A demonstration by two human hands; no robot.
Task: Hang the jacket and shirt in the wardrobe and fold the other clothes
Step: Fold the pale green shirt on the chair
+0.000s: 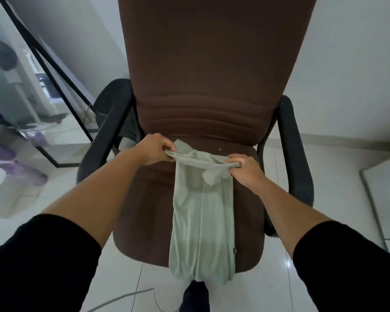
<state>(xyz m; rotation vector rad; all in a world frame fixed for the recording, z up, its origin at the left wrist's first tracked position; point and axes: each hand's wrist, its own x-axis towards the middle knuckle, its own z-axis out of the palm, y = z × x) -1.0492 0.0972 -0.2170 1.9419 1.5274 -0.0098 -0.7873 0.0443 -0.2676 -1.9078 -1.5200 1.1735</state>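
A pale green garment (203, 217) hangs lengthwise in front of me, folded into a narrow strip, over the seat of a brown office chair (212, 86). My left hand (154, 152) pinches its top left corner. At the top right corner, my right hand (243, 168) grips the bunched upper edge. The cloth's lower end reaches below the seat's front edge. No jacket, shirt or wardrobe is in view.
The chair has black armrests (295, 158) on both sides and stands on a white tiled floor. A black-framed mirror (32, 91) leans at the left. A grey cable (131, 296) lies on the floor near my feet. A white panel (385, 199) is at the right.
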